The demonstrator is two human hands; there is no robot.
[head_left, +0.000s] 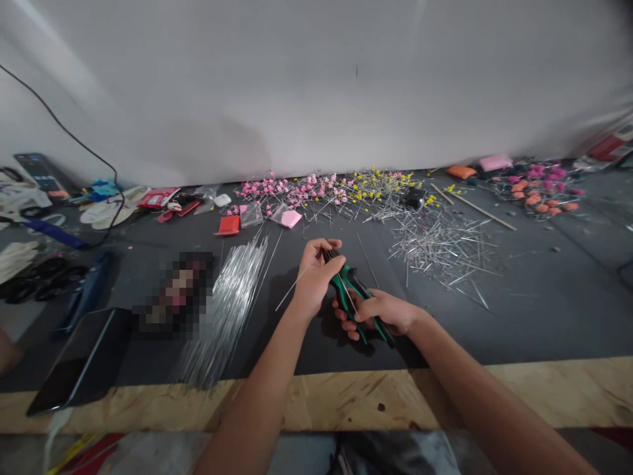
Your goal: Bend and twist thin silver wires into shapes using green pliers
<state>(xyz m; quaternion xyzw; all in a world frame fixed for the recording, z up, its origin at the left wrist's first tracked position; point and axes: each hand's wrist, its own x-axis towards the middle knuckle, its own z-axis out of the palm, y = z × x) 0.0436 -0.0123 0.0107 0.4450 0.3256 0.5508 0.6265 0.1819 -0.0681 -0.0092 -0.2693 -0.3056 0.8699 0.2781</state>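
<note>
Green-and-black pliers [363,290] lie in the grip of my right hand [378,311], its fingers wrapped round the handles. The jaws point away from me, partly covered by my left hand [317,272]. That hand is closed in a pinch near the jaws. A thin metal wire [289,290] sticks out of it to the lower left. Another stretch of wire [347,295] runs along the pliers toward my right thumb; whether both belong to one piece I cannot tell. To the left is a bundle of long straight wires [232,290], and to the right a loose heap of short wires [440,244].
Along the wall lie pink-tipped wires [297,190], yellow-tipped wires [380,185] and orange and magenta balls on wires [541,188]. A wooden stick [484,210] lies at the right. A phone [79,359] overhangs the wooden front edge [356,399]. A black cable [74,135] hangs at left.
</note>
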